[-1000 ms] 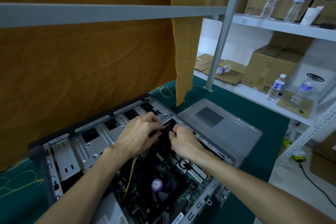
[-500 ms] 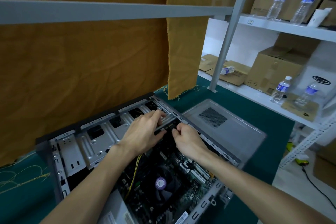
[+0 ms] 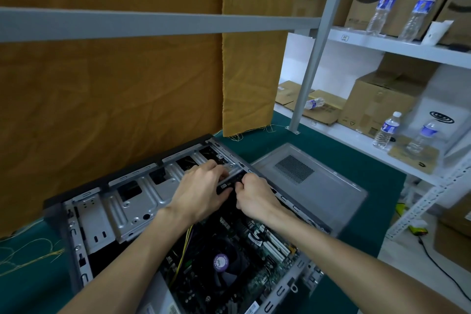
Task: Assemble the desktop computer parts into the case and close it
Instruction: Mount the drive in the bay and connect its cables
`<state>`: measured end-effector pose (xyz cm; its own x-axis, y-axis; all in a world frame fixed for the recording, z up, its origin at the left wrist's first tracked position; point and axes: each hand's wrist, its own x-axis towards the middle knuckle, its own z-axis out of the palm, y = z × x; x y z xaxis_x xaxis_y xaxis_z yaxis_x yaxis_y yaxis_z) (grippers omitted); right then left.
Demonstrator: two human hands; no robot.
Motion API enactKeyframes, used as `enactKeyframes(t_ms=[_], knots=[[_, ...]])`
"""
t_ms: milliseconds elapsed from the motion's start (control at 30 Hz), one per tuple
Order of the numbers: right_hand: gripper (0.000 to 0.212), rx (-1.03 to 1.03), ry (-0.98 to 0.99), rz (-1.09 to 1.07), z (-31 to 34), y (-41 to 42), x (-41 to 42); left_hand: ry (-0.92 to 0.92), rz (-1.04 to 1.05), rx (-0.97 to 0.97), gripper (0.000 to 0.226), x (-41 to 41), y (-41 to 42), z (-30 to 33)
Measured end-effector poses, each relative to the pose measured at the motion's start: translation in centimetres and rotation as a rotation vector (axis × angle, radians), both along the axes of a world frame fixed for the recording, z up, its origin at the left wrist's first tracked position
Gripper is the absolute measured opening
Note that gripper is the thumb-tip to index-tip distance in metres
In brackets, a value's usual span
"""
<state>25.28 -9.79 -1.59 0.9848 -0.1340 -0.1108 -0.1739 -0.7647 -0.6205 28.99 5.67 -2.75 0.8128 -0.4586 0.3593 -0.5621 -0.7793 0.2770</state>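
Open PC case (image 3: 91, 214) held motherboard (image 3: 254, 257), CPU fan (image 3: 221, 262). Left hand (image 3: 201, 191) & right hand (image 3: 254, 196) both gripped black drive (image 3: 229, 183) w/ curled fingers.

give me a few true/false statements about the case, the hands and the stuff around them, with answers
1. Both hands are at the far end of the open case. True: the left hand and right hand meet there on a small dark part.
2. The side panel is fitted on the case. False: it lies flat on the green mat, right of the case.
3. The fan is covered by the right hand. False: the fan shows in full, nearer the camera than both hands.
4. Water bottles stand on the shelves. True: for example one bottle on the lower shelf.
5. Yellow wires run under the left wrist. True.
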Motion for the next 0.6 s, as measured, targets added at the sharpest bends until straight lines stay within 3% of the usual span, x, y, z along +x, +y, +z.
enactKeyframes(t_ms=[300, 367, 433, 500, 533, 600], knots=[[0.044, 0.094, 0.162, 0.113, 1.5, -0.8, -0.1, -0.008, 0.029, -0.036, 0.037, -0.3, -0.4, -0.2], [0.046, -0.009, 0.075, 0.136, 2.3, -1.9, -0.4, -0.025, 0.065, -0.037, 0.039, -0.5, -0.7, -0.4], [0.042, -0.087, -0.13, 0.115, 3.0, -3.2, -0.4, -0.048, 0.122, -0.034, 0.041, -0.8, -1.1, -0.6], [0.02, -0.213, -0.301, 0.149, 3.9, -4.9, 0.1, -0.047, 0.164, -0.051, 0.038, -1.1, -1.6, -0.8], [0.014, -0.275, -0.306, 0.225, 4.3, -5.6, 0.6, -0.045, 0.179, -0.069, 0.037, -1.2, -1.7, -0.8], [0.039, -0.312, -0.161, 0.407, 4.5, -6.4, 1.8, -0.039, 0.205, -0.089, 0.036, -1.1, -1.9, -0.8]])
